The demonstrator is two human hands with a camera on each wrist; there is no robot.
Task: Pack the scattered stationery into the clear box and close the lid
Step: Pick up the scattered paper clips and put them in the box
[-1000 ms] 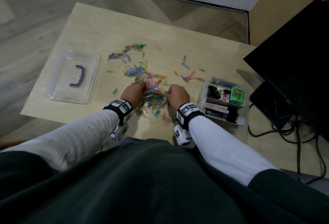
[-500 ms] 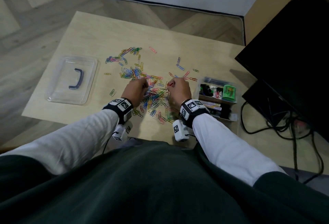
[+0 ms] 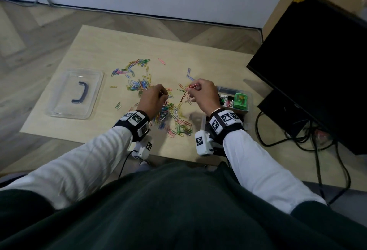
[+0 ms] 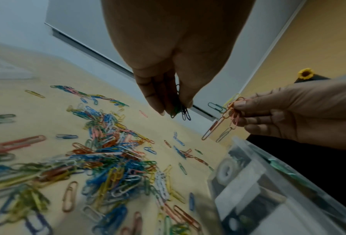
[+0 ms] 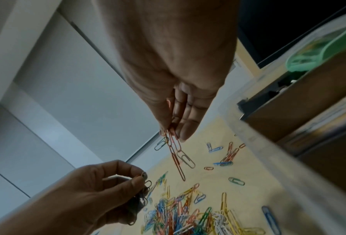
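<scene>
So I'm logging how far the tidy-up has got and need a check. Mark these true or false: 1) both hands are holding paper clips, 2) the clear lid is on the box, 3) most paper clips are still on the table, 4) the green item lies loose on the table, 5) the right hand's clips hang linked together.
1) True: the left hand pinches a dark bunch of clips and the right hand pinches an orange bunch of clips.
2) False: the clear lid lies on the table, far from the clear box.
3) True: the pile of paper clips remains there.
4) False: the green item sits in the box.
5) True: they dangle in a chain.
</scene>
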